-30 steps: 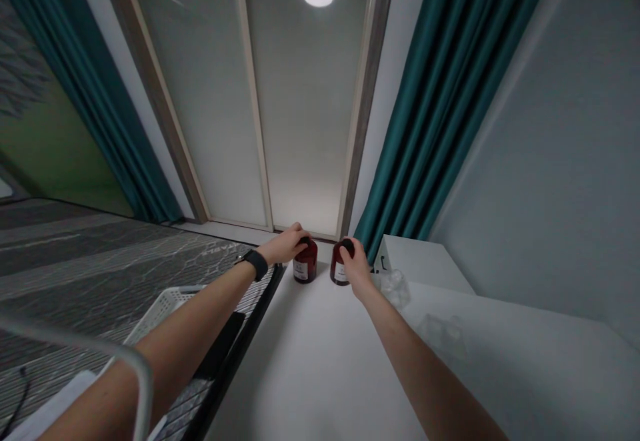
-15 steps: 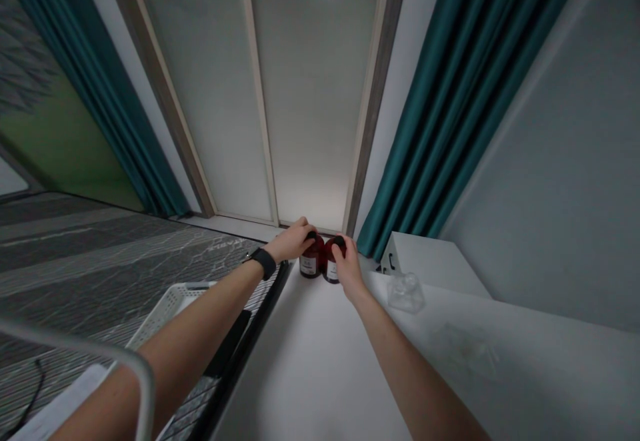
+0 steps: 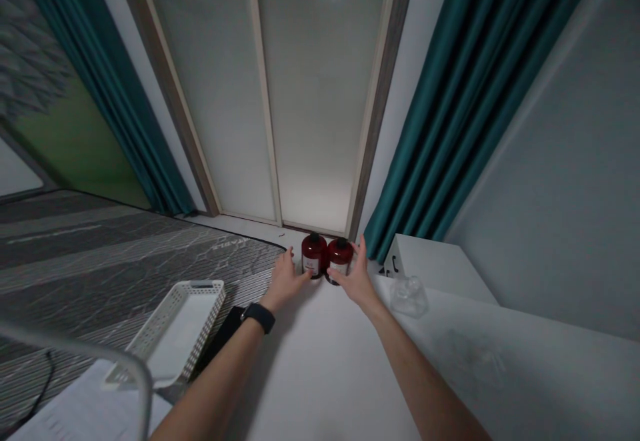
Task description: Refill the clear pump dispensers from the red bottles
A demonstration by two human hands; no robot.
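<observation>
Two dark red bottles with black caps and white labels stand upright side by side at the far end of the white table [image 3: 325, 361]. My left hand [image 3: 286, 282], with a black watch on the wrist, is beside the left bottle [image 3: 314, 251]. Its fingers are apart, and the thumb reaches toward the bottle's lower front. Around the right side of the right bottle [image 3: 340, 253] curves my right hand [image 3: 358, 282]. Its thumb crosses the lower label and its fingers are spread upward; whether it presses on the glass I cannot tell.
Crumpled clear plastic [image 3: 409, 296] lies on the table's right, with another clear plastic piece [image 3: 475, 357] nearer. A white cabinet [image 3: 443, 264] stands beyond. On the left are a white basket [image 3: 173, 334], printed paper [image 3: 90, 407] and a grey curved bar [image 3: 143, 387]. Teal curtains [image 3: 425, 127] flank the sliding door.
Both hands have let go of the bottle tops and moved down to the bottles' sides, fingers opening. The caps now show, and the basket is no longer covered by my left arm.
</observation>
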